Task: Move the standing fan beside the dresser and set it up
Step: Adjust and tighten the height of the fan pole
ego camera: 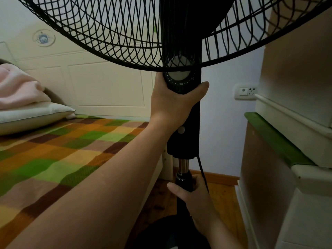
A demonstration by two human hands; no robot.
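The black standing fan [185, 141] stands upright right in front of me, between the bed and the dresser [280, 159]. Its wire cage fills the top of the view. My left hand [172, 103] is wrapped around the control column just under the round timer dial. My right hand [190, 193] grips the black height collar on the pole, below the bare chrome section. The fan's round base [161, 234] shows dark at the bottom, partly hidden by my arms. Its black cord [203, 173] hangs down beside the pole.
A bed with a checked green and orange blanket [62, 159] and pillows lies on the left. A wall socket [246, 91] sits on the blue wall behind the fan, next to the dresser. Wooden floor [222, 198] shows in the narrow gap between bed and dresser.
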